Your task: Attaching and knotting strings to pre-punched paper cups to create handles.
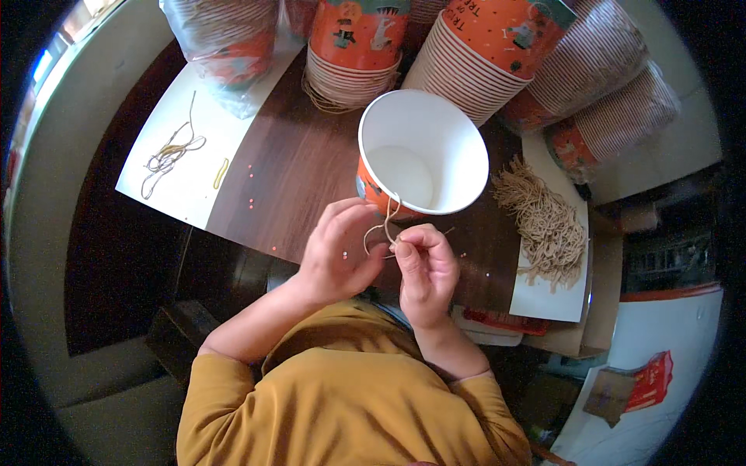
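An orange printed paper bucket point(420, 124) with a white inside stands tilted on the table before me, its mouth facing up. From its near rim hangs a thin beige twine point(389, 220), curled into a loop between my hands. My right hand point(426, 276) is closed, pinching the twine between thumb and fingertips just below the rim. My left hand point(336, 252) is beside the loop, close to the bucket's wall, with its thumb and fingers apart. Whether its fingertips touch the twine is hard to make out.
Stacks of orange buckets point(470, 70) stand along the back, some in clear plastic bags point(225, 39). A bundle of cut twine point(548, 229) lies on a white sheet point(536, 303) at the right. Loose cord point(172, 157) rests on another white sheet point(155, 128) at the left.
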`<action>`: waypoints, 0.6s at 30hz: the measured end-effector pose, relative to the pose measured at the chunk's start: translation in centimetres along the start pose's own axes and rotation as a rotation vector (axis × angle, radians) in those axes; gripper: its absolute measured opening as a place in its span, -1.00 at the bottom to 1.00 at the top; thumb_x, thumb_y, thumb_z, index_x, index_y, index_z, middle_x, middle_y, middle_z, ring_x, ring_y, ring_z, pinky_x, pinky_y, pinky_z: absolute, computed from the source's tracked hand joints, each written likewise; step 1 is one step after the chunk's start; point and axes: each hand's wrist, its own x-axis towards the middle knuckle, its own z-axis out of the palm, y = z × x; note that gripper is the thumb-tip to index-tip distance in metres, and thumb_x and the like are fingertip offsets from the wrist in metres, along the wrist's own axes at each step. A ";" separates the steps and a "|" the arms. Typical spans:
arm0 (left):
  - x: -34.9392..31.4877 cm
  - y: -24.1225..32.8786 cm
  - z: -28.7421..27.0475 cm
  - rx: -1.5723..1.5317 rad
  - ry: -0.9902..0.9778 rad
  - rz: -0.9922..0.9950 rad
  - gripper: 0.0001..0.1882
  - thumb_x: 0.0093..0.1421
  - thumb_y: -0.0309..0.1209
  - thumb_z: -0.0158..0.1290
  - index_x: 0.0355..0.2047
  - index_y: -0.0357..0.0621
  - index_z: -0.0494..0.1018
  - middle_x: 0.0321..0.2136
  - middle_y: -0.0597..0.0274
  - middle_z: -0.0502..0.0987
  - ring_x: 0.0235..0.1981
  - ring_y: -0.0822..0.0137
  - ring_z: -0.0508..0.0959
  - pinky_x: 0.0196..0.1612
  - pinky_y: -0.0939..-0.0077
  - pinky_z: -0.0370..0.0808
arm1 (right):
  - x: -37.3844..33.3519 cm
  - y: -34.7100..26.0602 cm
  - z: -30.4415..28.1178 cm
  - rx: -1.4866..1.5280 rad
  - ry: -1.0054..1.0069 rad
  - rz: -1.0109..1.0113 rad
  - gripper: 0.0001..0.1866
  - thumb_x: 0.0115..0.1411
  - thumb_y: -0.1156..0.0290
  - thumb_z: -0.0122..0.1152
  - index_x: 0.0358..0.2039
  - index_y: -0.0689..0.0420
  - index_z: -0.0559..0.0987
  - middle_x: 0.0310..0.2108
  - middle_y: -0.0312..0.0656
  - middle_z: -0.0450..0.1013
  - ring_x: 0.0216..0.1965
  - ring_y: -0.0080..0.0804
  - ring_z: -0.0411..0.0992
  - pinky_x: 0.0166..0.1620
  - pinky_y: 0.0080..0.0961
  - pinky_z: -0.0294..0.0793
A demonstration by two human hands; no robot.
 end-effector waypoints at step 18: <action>0.6 -0.1 1.4 -0.022 0.028 -0.334 -0.83 0.06 -0.59 0.13 -0.30 -0.29 0.45 -0.48 0.17 0.53 -0.52 0.44 0.54 -0.43 0.58 0.49 | 0.6 0.8 1.0 0.496 0.300 0.385 -0.90 0.22 0.42 0.16 -0.29 0.14 0.48 -0.40 -0.35 0.46 -0.45 -0.67 0.33 -0.36 -0.77 0.30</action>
